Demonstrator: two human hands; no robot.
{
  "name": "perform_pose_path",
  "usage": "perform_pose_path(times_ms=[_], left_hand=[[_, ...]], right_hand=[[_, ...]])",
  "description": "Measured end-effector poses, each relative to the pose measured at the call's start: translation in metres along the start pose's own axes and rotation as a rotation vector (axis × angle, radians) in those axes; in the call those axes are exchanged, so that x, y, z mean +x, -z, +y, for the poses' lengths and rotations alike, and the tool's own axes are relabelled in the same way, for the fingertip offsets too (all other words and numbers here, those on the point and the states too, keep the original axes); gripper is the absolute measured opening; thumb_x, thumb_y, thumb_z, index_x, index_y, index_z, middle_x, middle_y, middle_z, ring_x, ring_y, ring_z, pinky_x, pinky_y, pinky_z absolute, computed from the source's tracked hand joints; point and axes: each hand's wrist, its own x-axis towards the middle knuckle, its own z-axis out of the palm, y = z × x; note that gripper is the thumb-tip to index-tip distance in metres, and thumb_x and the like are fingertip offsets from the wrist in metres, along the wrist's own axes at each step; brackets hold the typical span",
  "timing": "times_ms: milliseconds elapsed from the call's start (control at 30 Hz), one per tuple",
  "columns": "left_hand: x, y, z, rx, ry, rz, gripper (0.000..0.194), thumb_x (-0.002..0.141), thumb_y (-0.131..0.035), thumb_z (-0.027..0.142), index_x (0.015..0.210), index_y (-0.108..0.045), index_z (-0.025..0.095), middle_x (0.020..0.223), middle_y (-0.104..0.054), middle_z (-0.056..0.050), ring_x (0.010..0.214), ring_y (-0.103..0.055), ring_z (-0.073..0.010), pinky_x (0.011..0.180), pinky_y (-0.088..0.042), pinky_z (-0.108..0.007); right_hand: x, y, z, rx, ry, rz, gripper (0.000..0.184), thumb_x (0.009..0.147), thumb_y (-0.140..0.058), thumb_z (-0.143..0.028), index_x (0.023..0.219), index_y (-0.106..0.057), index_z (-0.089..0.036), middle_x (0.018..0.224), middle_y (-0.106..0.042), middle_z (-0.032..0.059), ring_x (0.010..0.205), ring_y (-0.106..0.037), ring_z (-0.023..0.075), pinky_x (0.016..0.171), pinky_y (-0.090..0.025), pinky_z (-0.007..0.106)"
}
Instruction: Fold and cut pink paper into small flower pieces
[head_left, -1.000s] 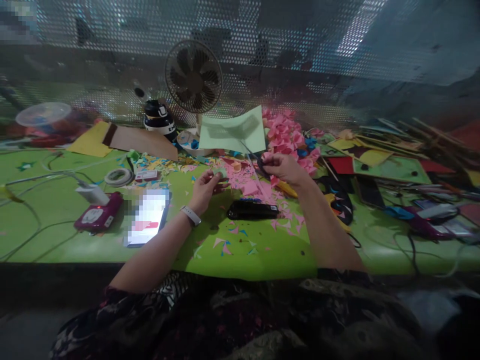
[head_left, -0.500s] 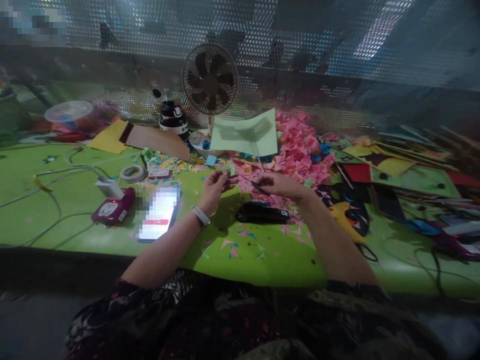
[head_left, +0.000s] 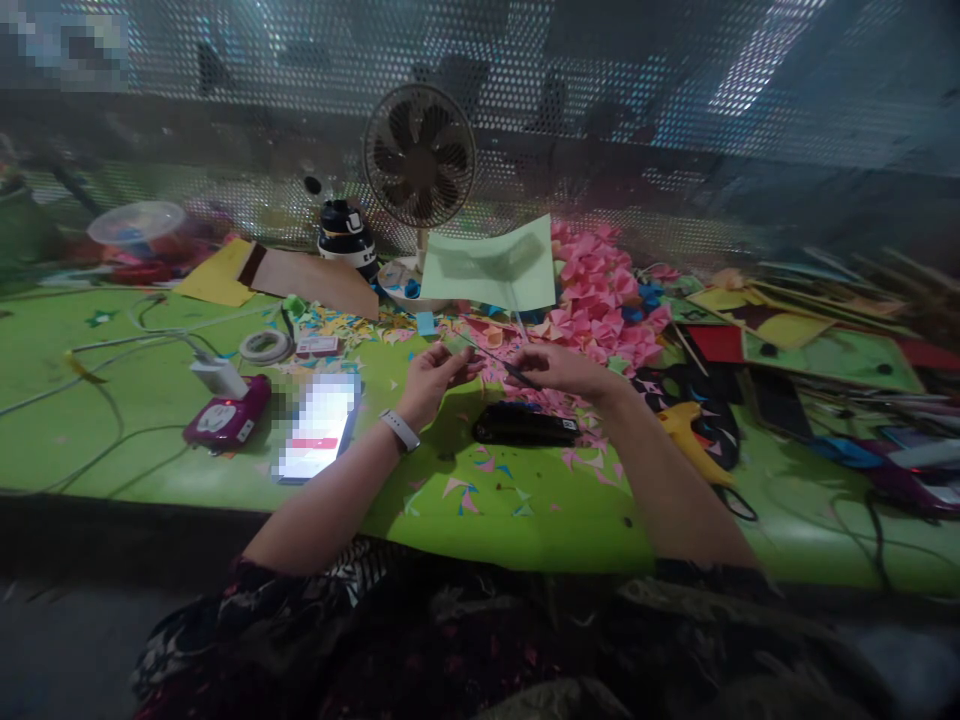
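Observation:
My left hand, with a pale band on the wrist, pinches a small light green piece of paper between thumb and fingers. Facing it, my right hand is closed around the dark handle of slim scissors. Their thin blades point left and reach the paper at my left fingertips. Below both hands a shiny black case-like object lies on the green table. Pink and blue paper scraps are scattered around it.
A heap of folded pink paper pieces lies behind my right hand. A green sheet stands before a fan. To the left are a lit phone, a purple power socket and a tape roll. A yellow-handled tool lies right.
My left hand has turned slightly, its fingers closing more around the green paper. The scissors have shifted a little. Everything else has stayed in place.

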Motion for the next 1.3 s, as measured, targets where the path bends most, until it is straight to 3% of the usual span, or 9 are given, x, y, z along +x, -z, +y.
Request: perform_pose_path(times_ms=[433, 833, 1100, 1300], left_hand=[[0.001, 0.001, -0.001, -0.049, 0.0, -0.026, 0.038, 0.071, -0.087, 0.026, 0.07, -0.051, 0.017, 0.082, -0.077, -0.006, 0.077, -0.075, -0.0149, 0.081, -0.06, -0.028], [0.007, 0.006, -0.002, -0.067, -0.031, -0.006, 0.028, 0.073, -0.085, 0.024, 0.083, -0.061, 0.014, 0.079, -0.076, -0.004, 0.072, -0.074, -0.0129, 0.074, -0.057, -0.025], [0.009, 0.007, -0.002, -0.056, -0.04, -0.003, 0.037, 0.062, -0.092, 0.027, 0.08, -0.062, 0.014, 0.073, -0.073, 0.001, 0.067, -0.073, -0.0112, 0.071, -0.059, -0.023], [0.008, 0.008, -0.003, -0.06, -0.048, 0.004, 0.032, 0.068, -0.089, 0.024, 0.082, -0.063, 0.014, 0.075, -0.073, -0.002, 0.07, -0.074, -0.0133, 0.077, -0.059, -0.027]], right_hand=[[0.003, 0.003, 0.008, 0.026, 0.026, 0.023, 0.042, 0.073, -0.074, -0.055, 0.088, -0.066, -0.017, 0.085, -0.065, 0.0044, 0.076, -0.058, 0.0166, 0.071, -0.044, 0.03], [0.005, 0.004, 0.012, 0.116, -0.03, 0.081, 0.043, 0.064, -0.081, -0.055, 0.078, -0.065, -0.017, 0.078, -0.064, 0.0035, 0.072, -0.057, 0.0151, 0.068, -0.044, 0.03], [0.006, 0.004, 0.017, 0.034, -0.009, 0.048, 0.043, 0.07, -0.076, -0.058, 0.081, -0.065, -0.017, 0.081, -0.065, 0.0037, 0.075, -0.058, 0.0155, 0.071, -0.046, 0.03], [0.008, 0.003, 0.02, 0.054, -0.016, 0.069, 0.045, 0.07, -0.075, -0.059, 0.083, -0.065, -0.018, 0.081, -0.065, 0.0039, 0.074, -0.057, 0.016, 0.069, -0.044, 0.031]])
